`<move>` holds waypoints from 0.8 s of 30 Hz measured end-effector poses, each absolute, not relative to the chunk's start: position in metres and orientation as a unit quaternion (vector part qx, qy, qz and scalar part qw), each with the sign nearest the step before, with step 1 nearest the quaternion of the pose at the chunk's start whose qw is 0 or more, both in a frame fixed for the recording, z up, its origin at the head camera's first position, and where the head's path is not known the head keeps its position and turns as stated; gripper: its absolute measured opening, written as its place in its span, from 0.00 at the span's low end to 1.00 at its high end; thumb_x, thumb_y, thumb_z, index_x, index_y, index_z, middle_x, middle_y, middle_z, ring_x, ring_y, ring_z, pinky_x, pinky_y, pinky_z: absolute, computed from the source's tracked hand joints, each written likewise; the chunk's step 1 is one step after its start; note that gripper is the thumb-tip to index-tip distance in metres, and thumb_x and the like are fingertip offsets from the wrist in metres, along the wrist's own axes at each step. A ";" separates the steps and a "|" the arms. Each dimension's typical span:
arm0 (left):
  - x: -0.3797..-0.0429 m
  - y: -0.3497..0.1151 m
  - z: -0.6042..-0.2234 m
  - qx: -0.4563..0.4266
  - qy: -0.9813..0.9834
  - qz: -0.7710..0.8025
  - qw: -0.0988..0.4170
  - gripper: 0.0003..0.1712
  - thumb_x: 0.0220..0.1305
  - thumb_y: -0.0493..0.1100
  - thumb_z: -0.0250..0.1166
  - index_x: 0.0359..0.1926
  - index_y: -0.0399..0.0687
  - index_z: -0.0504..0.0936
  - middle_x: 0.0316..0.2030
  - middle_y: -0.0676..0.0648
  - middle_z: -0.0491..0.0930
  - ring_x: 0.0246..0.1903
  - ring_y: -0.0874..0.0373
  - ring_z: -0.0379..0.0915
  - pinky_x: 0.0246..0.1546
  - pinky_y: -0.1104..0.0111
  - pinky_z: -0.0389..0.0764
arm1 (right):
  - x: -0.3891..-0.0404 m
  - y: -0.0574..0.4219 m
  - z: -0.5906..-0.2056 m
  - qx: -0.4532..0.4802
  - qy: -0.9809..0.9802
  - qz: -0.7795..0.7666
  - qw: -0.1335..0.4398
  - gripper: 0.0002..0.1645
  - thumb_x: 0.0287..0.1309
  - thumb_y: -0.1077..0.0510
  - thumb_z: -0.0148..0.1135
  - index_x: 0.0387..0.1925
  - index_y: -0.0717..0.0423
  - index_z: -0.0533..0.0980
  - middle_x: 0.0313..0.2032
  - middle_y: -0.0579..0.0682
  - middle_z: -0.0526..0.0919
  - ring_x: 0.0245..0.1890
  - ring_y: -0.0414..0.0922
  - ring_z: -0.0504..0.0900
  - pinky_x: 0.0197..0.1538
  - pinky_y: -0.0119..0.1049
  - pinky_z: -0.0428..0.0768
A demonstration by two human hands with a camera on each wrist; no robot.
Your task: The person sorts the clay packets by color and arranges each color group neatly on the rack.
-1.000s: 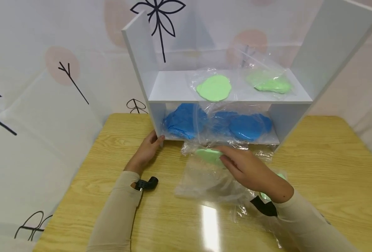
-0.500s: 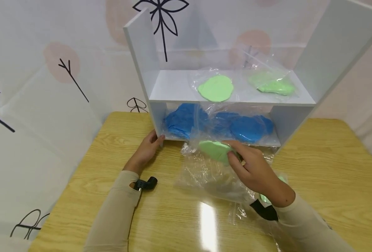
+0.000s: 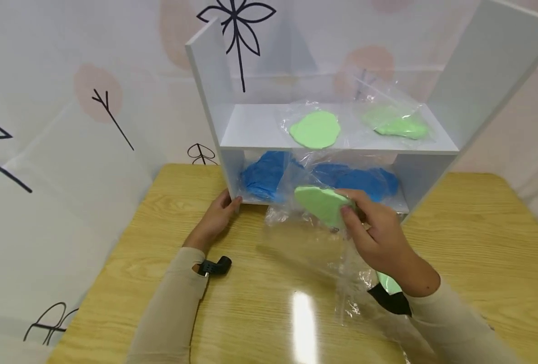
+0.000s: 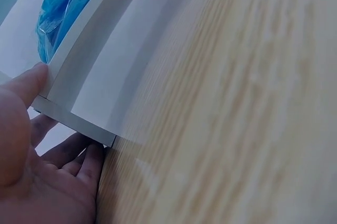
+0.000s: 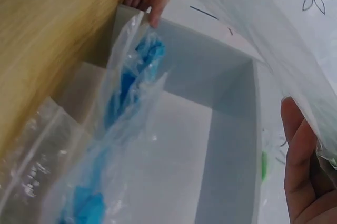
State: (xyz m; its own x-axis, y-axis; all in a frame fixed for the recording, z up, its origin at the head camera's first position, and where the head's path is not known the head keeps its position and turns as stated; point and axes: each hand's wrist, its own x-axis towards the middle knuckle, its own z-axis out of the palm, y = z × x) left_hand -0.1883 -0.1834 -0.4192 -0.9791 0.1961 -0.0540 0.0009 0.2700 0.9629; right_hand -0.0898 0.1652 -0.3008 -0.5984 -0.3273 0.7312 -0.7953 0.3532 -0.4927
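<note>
My right hand [image 3: 378, 235] pinches a clear zip bag holding a flat light-green lump of clay or slime [image 3: 321, 202], raised in front of the lower level of a white shelf unit [image 3: 251, 124]. The bag's loose plastic hangs below it; in the right wrist view plastic film arches over the fingers [image 5: 300, 155]. At the unit's lower left corner, my left hand [image 3: 215, 218] grips the side panel, the thumb [image 4: 34, 82] on its front edge and fingers curled around the outside. Bagged blue lumps [image 3: 264, 174] fill the lower level, partly hidden behind the raised bag.
On the upper shelf lie two bagged green lumps, one flat [image 3: 316, 130] and one rumpled [image 3: 401, 126]. Another bagged green piece [image 3: 389, 283] lies on the wooden table [image 3: 251, 303] under my right wrist. A patterned cloth [image 3: 46, 202] hangs behind.
My right hand has lifted the green bag up and slightly right from near the table to the front of the lower level. The left hand stays at the corner.
</note>
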 end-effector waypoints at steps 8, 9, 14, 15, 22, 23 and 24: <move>-0.193 -0.183 -0.417 0.073 0.794 0.596 0.088 0.35 0.76 0.58 0.52 0.78 0.67 0.52 0.77 0.51 0.57 0.76 0.53 0.52 0.75 0.49 0.55 | -0.104 0.165 -0.254 0.368 -0.770 0.459 0.247 0.15 0.70 0.69 0.49 0.53 0.69 0.75 0.26 0.49 0.81 0.18 0.29 0.73 0.19 0.23 0.71; -0.193 -0.183 -0.416 0.072 0.795 0.596 0.086 0.35 0.76 0.58 0.52 0.78 0.67 0.52 0.76 0.51 0.57 0.76 0.52 0.52 0.75 0.49 0.55 | -0.108 0.164 -0.248 0.366 -0.768 0.468 0.239 0.15 0.71 0.69 0.48 0.53 0.71 0.75 0.30 0.48 0.82 0.19 0.30 0.76 0.19 0.23 0.73; -0.191 -0.183 -0.416 0.068 0.794 0.598 0.089 0.35 0.76 0.58 0.52 0.79 0.66 0.52 0.76 0.50 0.58 0.75 0.51 0.53 0.75 0.49 0.56 | -0.125 0.159 -0.221 0.337 -0.745 0.543 0.191 0.17 0.73 0.66 0.46 0.56 0.72 0.73 0.42 0.43 0.82 0.21 0.37 0.82 0.17 0.28 0.77; -0.190 -0.183 -0.416 0.066 0.794 0.597 0.089 0.35 0.76 0.58 0.52 0.79 0.66 0.52 0.76 0.50 0.58 0.75 0.51 0.53 0.75 0.49 0.55 | -0.128 0.157 -0.216 0.328 -0.737 0.562 0.182 0.17 0.74 0.65 0.46 0.56 0.69 0.73 0.41 0.45 0.82 0.19 0.39 0.82 0.16 0.29 0.77; -0.187 -0.185 -0.420 0.055 0.802 0.589 0.085 0.36 0.76 0.59 0.52 0.79 0.68 0.51 0.77 0.51 0.56 0.76 0.51 0.52 0.75 0.50 0.55 | -0.151 0.145 -0.183 0.277 -0.676 0.668 0.146 0.14 0.74 0.59 0.49 0.55 0.55 0.75 0.38 0.57 0.81 0.18 0.47 0.83 0.16 0.33 0.78; -0.187 -0.185 -0.420 0.052 0.801 0.590 0.084 0.35 0.76 0.59 0.52 0.78 0.69 0.51 0.77 0.51 0.56 0.76 0.51 0.52 0.75 0.50 0.56 | -0.155 0.143 -0.180 0.273 -0.670 0.675 0.143 0.14 0.75 0.59 0.49 0.56 0.55 0.75 0.40 0.57 0.80 0.19 0.47 0.84 0.17 0.33 0.79; -0.187 -0.185 -0.421 0.049 0.800 0.593 0.084 0.35 0.75 0.60 0.52 0.78 0.69 0.52 0.77 0.52 0.57 0.76 0.51 0.53 0.75 0.50 0.56 | -0.159 0.141 -0.176 0.271 -0.665 0.682 0.141 0.15 0.75 0.58 0.48 0.57 0.55 0.74 0.41 0.58 0.80 0.20 0.48 0.84 0.18 0.33 0.79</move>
